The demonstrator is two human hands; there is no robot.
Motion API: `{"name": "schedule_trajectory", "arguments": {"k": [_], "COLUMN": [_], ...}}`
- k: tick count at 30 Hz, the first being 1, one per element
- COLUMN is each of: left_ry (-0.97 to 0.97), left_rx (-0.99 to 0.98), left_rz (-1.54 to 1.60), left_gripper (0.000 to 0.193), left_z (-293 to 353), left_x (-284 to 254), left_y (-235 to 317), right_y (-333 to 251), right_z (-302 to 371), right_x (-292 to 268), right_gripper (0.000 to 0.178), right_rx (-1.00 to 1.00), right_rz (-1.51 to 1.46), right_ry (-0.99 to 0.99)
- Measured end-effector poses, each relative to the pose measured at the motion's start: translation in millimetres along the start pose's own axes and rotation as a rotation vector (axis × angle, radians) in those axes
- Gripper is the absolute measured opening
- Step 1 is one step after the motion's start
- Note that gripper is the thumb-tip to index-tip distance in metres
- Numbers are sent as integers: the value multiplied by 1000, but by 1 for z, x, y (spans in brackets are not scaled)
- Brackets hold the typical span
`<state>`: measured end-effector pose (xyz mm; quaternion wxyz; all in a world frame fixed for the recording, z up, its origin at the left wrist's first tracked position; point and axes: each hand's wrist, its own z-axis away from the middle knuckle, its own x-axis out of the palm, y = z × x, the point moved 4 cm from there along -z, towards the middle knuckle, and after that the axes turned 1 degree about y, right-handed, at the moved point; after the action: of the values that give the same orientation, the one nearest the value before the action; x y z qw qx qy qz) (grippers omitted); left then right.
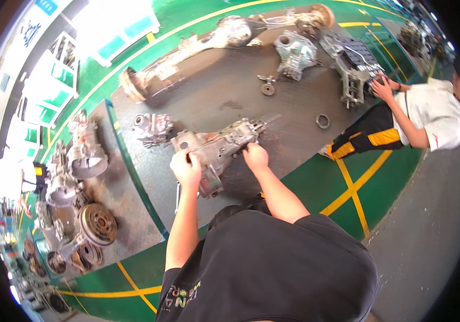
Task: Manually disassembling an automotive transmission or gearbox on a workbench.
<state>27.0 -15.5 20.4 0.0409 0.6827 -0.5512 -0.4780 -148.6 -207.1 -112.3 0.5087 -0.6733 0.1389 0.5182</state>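
A grey metal gearbox [216, 152] lies across the worktable in front of me, its wide end on the left and a thin shaft sticking out at the right. My left hand [186, 168] is closed on the near edge of the wide end, fingers curled in at an opening. Toward the narrower end, my right hand [255, 155] grips the near side of the casing, its fingertips partly hidden. Left of the gearbox, close to it, sits a smaller reddish-grey gear housing [153, 129]. A metal tool or bar [178, 196] shows partly beside my left forearm.
A long axle [234, 33] lies along the table's far side, with a greenish casing [296, 55], a small round part [267, 89] and a ring [322, 121] nearer. At right a co-worker [428, 115] handles another gearbox [354, 72]. More gearboxes and a brake drum [98, 224] crowd the left table.
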Motion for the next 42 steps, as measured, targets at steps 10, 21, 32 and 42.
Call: {"name": "schedule_trajectory", "arguments": {"k": [10,21,32,42], "left_ry": [-9,12,-17,-39], "left_rx": [-11,20,1,-12], "left_rz": [3,-22,7,11], "left_gripper": [14,14,15,14], "left_z": [2,3,1,1], "left_x": [3,-1,4,2], "left_y": [-6,-4,-5,-3], "right_y": [-5,-9,-4,-10], "right_z": [2,1,-6,1], "right_x": [-16,-15,-9,-12], "right_gripper": [25,24,24,24], "right_rx": [-29,-83,-145,-62], "right_rz": [-40,24,74,155], "right_ry": [51,-25,-70,-115]}}
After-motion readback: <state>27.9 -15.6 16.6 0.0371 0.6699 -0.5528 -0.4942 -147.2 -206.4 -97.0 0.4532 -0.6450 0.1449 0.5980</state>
